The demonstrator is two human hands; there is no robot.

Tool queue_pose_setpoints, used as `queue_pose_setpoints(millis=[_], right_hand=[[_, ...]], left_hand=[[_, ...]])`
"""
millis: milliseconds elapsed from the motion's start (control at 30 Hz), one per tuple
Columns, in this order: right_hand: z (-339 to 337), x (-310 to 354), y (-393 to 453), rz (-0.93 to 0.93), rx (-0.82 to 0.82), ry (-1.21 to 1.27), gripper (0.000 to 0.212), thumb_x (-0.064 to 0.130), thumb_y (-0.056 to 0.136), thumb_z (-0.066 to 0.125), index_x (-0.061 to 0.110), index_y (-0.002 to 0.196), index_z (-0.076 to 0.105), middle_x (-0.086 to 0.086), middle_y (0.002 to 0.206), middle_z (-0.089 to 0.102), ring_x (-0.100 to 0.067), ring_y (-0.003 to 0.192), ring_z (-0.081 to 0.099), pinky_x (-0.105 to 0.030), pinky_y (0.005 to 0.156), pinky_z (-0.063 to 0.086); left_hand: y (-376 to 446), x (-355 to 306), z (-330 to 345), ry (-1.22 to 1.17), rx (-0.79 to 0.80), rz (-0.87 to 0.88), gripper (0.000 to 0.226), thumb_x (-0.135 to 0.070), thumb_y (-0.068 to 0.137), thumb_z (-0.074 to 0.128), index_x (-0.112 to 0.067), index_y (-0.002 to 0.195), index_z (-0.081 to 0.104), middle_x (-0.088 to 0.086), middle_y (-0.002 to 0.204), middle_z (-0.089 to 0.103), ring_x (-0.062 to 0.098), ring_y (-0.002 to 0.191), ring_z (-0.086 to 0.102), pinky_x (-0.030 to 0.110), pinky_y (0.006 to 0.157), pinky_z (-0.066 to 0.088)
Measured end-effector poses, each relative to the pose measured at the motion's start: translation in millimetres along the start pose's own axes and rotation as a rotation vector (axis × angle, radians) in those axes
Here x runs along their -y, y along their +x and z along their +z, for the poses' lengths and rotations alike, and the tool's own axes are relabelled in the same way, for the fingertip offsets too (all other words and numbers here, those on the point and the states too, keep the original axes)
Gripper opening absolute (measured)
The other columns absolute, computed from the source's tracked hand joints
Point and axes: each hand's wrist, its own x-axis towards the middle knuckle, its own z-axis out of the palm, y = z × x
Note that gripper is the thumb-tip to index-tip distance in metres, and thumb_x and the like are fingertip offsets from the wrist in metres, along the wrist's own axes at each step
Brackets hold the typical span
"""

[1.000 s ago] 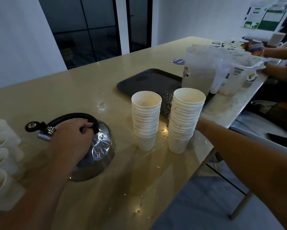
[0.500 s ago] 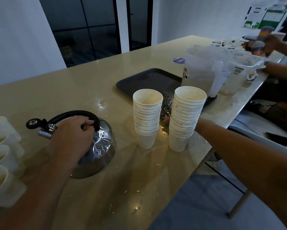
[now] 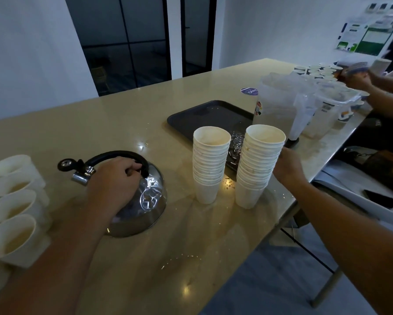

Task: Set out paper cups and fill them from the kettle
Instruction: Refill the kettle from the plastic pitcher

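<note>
Steel kettle handle sits in left hand grip.

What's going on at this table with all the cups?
A person is serving drinks. Their left hand grips the black handle of a shiny steel kettle resting on the beige table. Their right hand holds the side of one of two tall stacks of white paper cups. Several filled white cups stand at the far left.

left hand grips kettle | right hand touches cup stack
</note>
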Motion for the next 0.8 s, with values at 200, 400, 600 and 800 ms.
queue_pose_setpoints(millis=[200,400,600,800], right_hand=[[-5.6,-40.1,-76.8,0.164,-0.325,0.204,0.041,0.001,0.099,0.048,0.02,0.136,0.05,0.001,0.118,0.059,-0.015,0.106,0.059,-0.034,0.086,0.053],[19.9,-39.8,-167.5,0.359,-0.394,0.229,0.022,0.003,0.094,0.049,0.017,0.107,0.04,-0.012,0.09,0.048,-0.028,0.078,0.051,-0.032,0.058,0.04],[67.0,40.4,-213.8,0.038,-0.226,0.339,0.032,-0.006,0.086,0.049,0.024,0.082,0.04,-0.007,0.077,0.038,-0.024,0.068,0.039,-0.037,0.057,0.034],[126.5,130.5,-199.4,-0.375,0.097,0.191,0.025,-0.007,0.078,0.056,0.016,0.079,0.046,-0.001,0.075,0.045,-0.013,0.067,0.041,-0.024,0.059,0.035]], left_hand=[[-15.1,10.4,-20.8,-0.058,0.03,0.012,0.044,-0.009,0.084,0.072,-0.021,0.125,0.065,0.004,0.129,0.057,0.024,0.121,0.053,0.032,0.104,0.037],[-31.3,23.7,-34.7,0.014,-0.055,-0.103,0.046,-0.016,0.082,0.074,-0.033,0.123,0.063,0.003,0.122,0.064,0.028,0.113,0.058,0.046,0.098,0.047],[-40.7,25.8,-42.1,0.033,0.002,-0.151,0.028,-0.027,0.085,0.071,-0.033,0.112,0.069,-0.002,0.112,0.069,0.022,0.105,0.062,0.042,0.09,0.052],[-57.7,22.7,-45.4,0.162,0.019,-0.048,0.036,-0.022,0.091,0.058,-0.032,0.125,0.062,-0.003,0.126,0.06,0.022,0.112,0.055,0.039,0.091,0.045]])
